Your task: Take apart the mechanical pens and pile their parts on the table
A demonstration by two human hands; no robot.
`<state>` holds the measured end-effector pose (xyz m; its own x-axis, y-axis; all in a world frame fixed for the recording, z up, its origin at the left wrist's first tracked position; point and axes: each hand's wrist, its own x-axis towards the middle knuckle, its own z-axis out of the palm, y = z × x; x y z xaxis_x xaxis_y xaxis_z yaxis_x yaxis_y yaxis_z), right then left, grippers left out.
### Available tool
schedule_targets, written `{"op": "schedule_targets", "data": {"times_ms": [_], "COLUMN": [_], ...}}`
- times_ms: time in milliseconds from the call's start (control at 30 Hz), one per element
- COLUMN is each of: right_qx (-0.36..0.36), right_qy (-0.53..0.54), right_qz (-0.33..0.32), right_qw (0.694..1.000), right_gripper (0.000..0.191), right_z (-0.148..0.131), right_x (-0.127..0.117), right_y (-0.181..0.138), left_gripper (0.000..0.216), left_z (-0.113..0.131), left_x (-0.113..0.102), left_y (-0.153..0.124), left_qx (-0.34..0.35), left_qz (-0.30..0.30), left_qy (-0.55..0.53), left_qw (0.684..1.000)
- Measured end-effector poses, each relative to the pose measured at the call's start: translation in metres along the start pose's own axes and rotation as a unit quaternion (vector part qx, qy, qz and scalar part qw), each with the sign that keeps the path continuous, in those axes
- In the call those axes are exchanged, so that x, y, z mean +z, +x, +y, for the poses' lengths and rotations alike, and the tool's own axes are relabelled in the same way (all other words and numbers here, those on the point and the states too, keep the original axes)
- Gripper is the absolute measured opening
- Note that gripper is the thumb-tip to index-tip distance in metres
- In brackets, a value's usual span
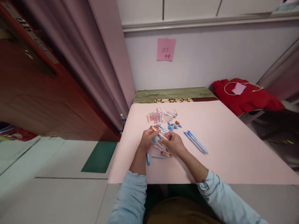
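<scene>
My left hand (147, 139) is closed around the brown-tipped end of a tan pen barrel (154, 128). My right hand (174, 143) pinches a pale tan length (162, 136) in line with it; whether these are one piece or two parts I cannot tell. Below and between the hands lies a loose heap of thin white pen refills (157, 148), partly hidden by my fingers. A light blue barrel (159, 156) and a brighter blue one (148, 158) rest near my wrists. Small blue and brown caps (174, 126) are piled just beyond my right hand.
Several blue pens (195, 142) lie side by side to the right on the pink tabletop (229, 155). Farther back are pink patterned tubes (154, 117) and more white sticks (171, 113). A red cloth with a white cable (247, 96) sits beyond the table's right edge.
</scene>
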<state>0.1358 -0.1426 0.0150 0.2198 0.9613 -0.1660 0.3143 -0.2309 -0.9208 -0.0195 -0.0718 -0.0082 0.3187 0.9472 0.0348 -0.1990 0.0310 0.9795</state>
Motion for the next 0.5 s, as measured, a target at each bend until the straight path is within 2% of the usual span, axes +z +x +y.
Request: {"op": "schedule_targets", "data": {"times_ms": [133,200,267,367,500], "right_qx": [0.064,0.100,0.107,0.093,0.049], "right_qy": [0.105,0.144,0.159,0.158,0.054], "right_qz": [-0.115,-0.147,-0.136,-0.088,0.000], "right_qw": [0.986,0.973,0.972,0.979,0.997], "right_gripper": [0.040,0.044,0.038,0.028,0.023], "right_z": [-0.008,-0.011,-0.012,-0.006,0.007], "right_x": [0.001,0.001,0.002,0.001,-0.013], "right_y": [-0.004,-0.005,-0.006,-0.005,-0.004], "left_gripper": [0.024,0.025,0.027,0.031,0.029], "left_z": [0.000,0.000,0.000,-0.001,-0.001], "left_x": [0.000,0.000,0.000,0.001,0.001], "left_y": [-0.001,-0.001,-0.001,-0.001,0.000], "left_qx": [-0.007,-0.013,-0.016,-0.017,-0.005], "left_qz": [-0.005,-0.007,-0.003,0.001,-0.007], "left_qy": [-0.024,-0.023,-0.023,-0.037,-0.031], "left_qw": [1.000,1.000,1.000,0.999,0.999]}}
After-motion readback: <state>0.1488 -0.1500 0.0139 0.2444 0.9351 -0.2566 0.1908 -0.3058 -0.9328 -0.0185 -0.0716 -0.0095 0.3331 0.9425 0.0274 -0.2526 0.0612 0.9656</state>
